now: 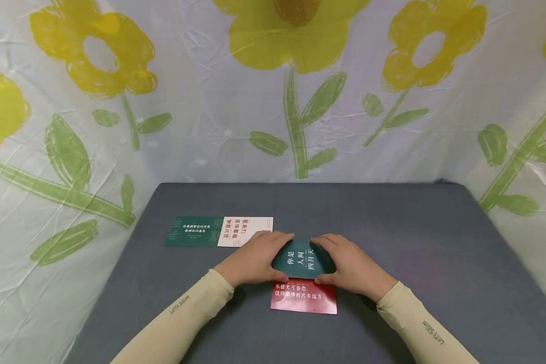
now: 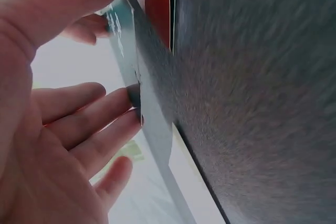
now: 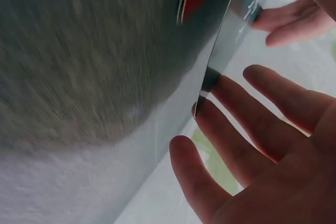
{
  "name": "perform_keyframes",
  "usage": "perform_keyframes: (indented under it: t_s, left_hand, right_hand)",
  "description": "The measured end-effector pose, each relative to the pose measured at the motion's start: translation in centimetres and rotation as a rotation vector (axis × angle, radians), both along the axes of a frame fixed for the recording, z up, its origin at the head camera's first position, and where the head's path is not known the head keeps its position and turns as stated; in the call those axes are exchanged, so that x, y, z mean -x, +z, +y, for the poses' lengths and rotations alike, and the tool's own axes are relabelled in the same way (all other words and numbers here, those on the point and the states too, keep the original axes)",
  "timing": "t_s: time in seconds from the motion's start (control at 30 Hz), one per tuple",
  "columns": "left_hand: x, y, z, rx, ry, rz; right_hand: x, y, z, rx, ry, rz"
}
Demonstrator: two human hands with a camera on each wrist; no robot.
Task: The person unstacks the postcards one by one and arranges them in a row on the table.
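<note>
Both hands hold a dark green card (image 1: 301, 259) with white lettering, one at each side. My left hand (image 1: 260, 257) has its thumb at the near left corner and its fingertips at the far left. My right hand (image 1: 351, 263) grips the opposite side the same way. In the left wrist view the green card (image 2: 124, 40) is tilted, its edge raised off the cloth; the right wrist view shows the card (image 3: 226, 40) likewise. A red card (image 1: 304, 298) with white lettering lies nearer on the table, its far part hidden under the green one.
A second green card (image 1: 193, 233) lies at the back left of the grey table (image 1: 418, 313). Beside it is a white card (image 1: 243, 228) with red lettering, partly covered by the left hand. Behind the table hangs a white cloth (image 1: 200, 126) with yellow flowers.
</note>
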State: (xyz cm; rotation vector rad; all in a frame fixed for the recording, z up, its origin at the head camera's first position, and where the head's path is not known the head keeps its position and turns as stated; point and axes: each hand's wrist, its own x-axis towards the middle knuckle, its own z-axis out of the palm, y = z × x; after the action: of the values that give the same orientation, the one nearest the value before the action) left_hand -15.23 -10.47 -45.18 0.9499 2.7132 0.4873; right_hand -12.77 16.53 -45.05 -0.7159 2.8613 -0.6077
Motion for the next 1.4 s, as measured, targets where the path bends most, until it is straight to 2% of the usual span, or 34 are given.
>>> perform_keyframes:
  t_s: [0.27,0.43,0.6,0.83,1.2,1.3,1.4]
  left_hand:
    - [4.1,0.4,0.3,-0.013,0.059,-0.052]
    - [5.4,-0.1,-0.2,-0.025,0.098,-0.079]
    - [5.9,-0.4,-0.5,-0.044,0.116,-0.099]
    - [6.3,0.1,-0.4,-0.066,0.123,-0.114]
    - [6.8,-0.3,-0.1,-0.052,0.151,-0.123]
    - [6.6,-0.6,0.0,-0.037,0.151,-0.090]
    - [5.8,-0.8,0.0,0.003,0.135,-0.002]
  right_hand:
    - [4.1,-0.2,-0.5,0.041,-0.013,-0.059]
    - [6.4,-0.8,-1.0,0.071,0.005,-0.113]
    - [7.3,-0.9,-1.0,0.073,0.016,-0.132]
    - [7.8,-0.5,-0.8,0.075,0.016,-0.127]
    - [8.0,-0.7,-0.4,0.084,0.002,-0.136]
    - [7.6,-1.0,-0.1,0.082,0.002,-0.128]
    - [6.7,-1.1,0.2,0.076,0.002,-0.098]
